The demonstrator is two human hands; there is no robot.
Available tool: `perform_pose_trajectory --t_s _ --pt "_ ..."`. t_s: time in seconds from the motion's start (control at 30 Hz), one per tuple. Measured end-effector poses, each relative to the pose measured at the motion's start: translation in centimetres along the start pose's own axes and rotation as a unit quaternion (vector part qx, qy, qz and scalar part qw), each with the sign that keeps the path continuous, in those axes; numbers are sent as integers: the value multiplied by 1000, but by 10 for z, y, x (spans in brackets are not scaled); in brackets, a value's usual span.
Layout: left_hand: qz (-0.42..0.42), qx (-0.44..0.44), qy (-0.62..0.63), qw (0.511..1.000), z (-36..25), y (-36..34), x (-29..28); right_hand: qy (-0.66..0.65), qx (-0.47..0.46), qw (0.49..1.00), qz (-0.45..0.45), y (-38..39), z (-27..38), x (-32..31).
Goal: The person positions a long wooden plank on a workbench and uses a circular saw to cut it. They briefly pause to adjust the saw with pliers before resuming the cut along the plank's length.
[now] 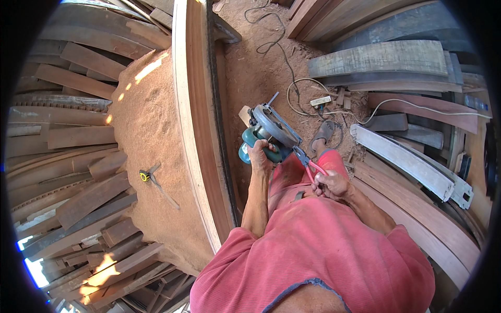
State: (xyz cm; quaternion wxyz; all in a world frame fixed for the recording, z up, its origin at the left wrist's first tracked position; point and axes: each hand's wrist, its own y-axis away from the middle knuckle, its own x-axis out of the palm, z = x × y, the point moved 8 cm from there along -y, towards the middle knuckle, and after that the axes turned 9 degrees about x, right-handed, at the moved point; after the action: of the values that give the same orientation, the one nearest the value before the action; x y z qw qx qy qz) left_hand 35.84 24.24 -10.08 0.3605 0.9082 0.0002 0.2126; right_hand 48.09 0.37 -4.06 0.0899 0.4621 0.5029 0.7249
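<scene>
My left hand [260,153] is closed on the teal rear handle of a circular saw [274,127], which is tilted in front of my body, its grey metal base plate showing. My right hand [330,182] grips the red handles of a pair of pliers [318,168]. The pliers' metal jaws are at the lower right side of the saw; what exactly they bite on is too small to tell. Both forearms come up from my red shirt, over my red shorts.
A long timber beam [193,109] runs at my left beside sawdust [148,104], where a yellow tape measure [144,176] lies. Wood boards [88,133] are stacked left, more planks [381,57] right. Cords [282,60] and a white power strip [320,100] lie near my sandalled foot [324,132].
</scene>
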Motion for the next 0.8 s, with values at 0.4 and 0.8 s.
perform_pose_trajectory --t_s 0.4,0.8 --pt "1 1 11 1000 3 -2 -1 -55 18 997 41 -5 -9 -6" --pt "-58 -55 91 993 32 -18 -39 362 -4 930 -64 19 85 11"
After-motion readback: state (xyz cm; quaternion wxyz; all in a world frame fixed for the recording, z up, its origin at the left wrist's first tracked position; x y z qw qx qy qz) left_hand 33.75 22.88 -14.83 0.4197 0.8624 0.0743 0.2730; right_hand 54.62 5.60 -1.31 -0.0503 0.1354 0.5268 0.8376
